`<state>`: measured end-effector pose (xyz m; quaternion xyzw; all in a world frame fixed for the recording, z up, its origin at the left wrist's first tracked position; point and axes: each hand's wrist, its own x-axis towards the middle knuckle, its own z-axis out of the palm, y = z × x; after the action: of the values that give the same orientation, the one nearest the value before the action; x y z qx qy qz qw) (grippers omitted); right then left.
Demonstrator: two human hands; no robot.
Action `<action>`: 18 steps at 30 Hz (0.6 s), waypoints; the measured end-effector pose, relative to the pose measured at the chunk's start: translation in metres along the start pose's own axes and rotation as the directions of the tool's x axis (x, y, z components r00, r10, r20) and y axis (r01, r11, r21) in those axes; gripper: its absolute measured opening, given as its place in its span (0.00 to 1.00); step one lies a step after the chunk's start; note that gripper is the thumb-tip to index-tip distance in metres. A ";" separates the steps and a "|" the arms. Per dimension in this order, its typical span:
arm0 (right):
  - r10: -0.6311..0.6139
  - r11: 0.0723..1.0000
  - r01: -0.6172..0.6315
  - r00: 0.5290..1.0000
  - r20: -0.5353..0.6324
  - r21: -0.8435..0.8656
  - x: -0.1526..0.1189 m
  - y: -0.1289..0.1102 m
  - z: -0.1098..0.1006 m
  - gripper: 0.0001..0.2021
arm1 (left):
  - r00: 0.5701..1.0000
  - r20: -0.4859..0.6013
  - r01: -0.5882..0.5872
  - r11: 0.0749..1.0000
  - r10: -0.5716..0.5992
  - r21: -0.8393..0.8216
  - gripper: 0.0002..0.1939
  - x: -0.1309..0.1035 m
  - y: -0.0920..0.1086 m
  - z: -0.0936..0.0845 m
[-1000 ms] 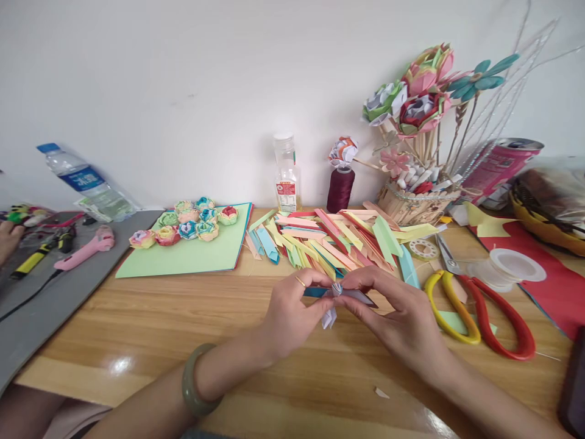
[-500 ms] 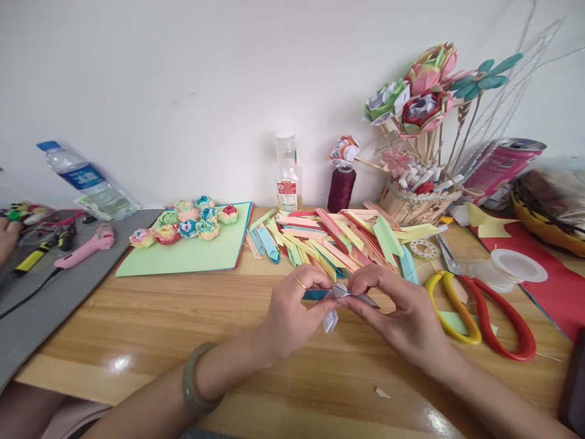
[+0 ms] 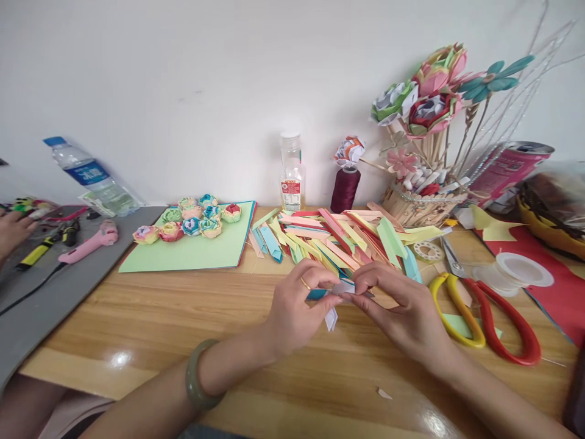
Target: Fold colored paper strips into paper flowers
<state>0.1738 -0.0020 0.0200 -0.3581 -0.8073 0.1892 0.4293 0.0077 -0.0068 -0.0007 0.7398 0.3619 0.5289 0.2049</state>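
Note:
Between thumb and fingertips, my left hand (image 3: pixel 297 308) pinches a white folded paper piece (image 3: pixel 331 319), one end of which hangs below the fingers. My right hand (image 3: pixel 404 302) is closed on the same piece from the other side, so both sets of fingertips nearly meet. A bit of blue paper (image 3: pixel 316 294) shows beside the left fingers; whether it is held too, I cannot tell. Just beyond lies a pile of folded paper strips (image 3: pixel 315 228) in many colours. To the left, several small paper flowers (image 3: pixel 192 227) rest on a light green sheet (image 3: pixel 183 259).
Scissors (image 3: pixel 509 332) with red and yellow handles lie at right, near a clear spool (image 3: pixel 523 269). Behind stand a glass bottle (image 3: pixel 291 177), a maroon thread cone (image 3: pixel 345 190) and a flower basket (image 3: pixel 420 207). A pink glue gun (image 3: pixel 89 244) and another person's hand (image 3: pixel 16 231) are at left.
Around the white paper, my fingertips have shifted slightly and more of its flat face shows between them. The whole view has moved a little, so the surroundings sit slightly further right.

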 end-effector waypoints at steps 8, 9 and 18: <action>-0.074 0.997 0.074 0.997 0.026 -0.007 0.001 0.003 -0.001 0.07 | 1.000 0.019 0.001 1.000 -0.001 -0.005 0.08 0.000 0.000 -0.001; -0.081 0.997 0.080 0.996 0.032 0.004 0.001 0.003 -0.001 0.07 | 1.000 0.023 0.016 1.000 -0.016 -0.017 0.07 0.001 0.000 -0.001; -0.050 0.995 0.039 0.992 0.119 0.092 0.002 0.008 -0.004 0.05 | 0.967 0.142 0.234 0.960 -0.213 -0.154 0.10 0.002 -0.003 0.001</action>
<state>0.1795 0.0052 0.0185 -0.3083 -0.8304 0.2369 0.3991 0.0076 -0.0031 -0.0020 0.7053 0.3835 0.4843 0.3478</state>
